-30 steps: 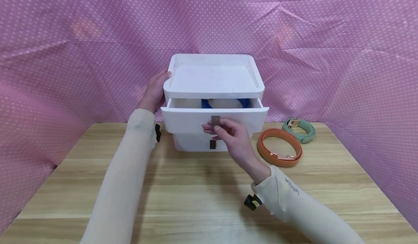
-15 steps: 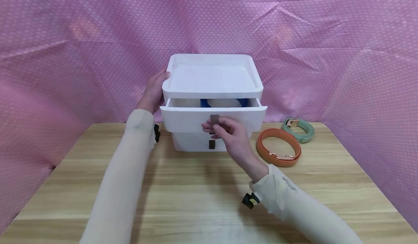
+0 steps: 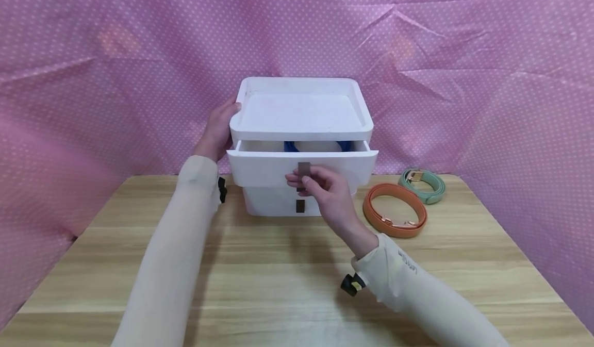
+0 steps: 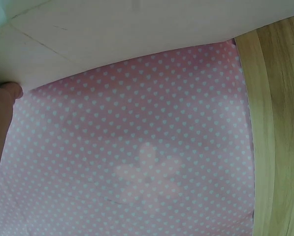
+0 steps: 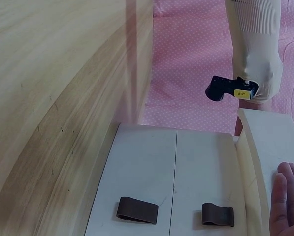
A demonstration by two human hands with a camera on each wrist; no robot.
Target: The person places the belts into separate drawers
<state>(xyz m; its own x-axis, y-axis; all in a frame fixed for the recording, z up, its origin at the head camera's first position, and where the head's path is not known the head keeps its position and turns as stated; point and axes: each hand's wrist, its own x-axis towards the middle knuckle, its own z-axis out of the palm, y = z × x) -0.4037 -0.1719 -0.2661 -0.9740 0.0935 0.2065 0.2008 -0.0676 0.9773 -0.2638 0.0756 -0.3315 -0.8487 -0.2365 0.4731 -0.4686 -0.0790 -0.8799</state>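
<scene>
A white drawer cabinet [image 3: 303, 112] with a tray-like top stands at the back of the table. Its upper drawer [image 3: 260, 166] is pulled partway out, and a coiled blue belt [image 3: 290, 147] shows inside, partly hidden under the top. My right hand [image 3: 331, 192] pinches this drawer's brown pull tab [image 3: 303, 168] between thumb and fingers. At the cabinet's left side, my left hand [image 3: 218, 128] grips the upper edge, thumb over the rim; most of its fingers are hidden. The right wrist view shows two lower pull tabs, one [image 5: 137, 210] nearest the table and another [image 5: 218, 215].
On the wooden table [image 3: 278, 275], right of the cabinet, lie a coiled orange belt [image 3: 394, 210] and a coiled green belt [image 3: 424, 185]. Their buckles are gold-coloured. A pink dotted cloth [image 3: 297, 27] hangs close behind and along both sides.
The upper drawer has slid slightly inward with my right hand on its tab; the blue belt's buckle, visible earlier, is now covered by the top. My left hand keeps its place.
</scene>
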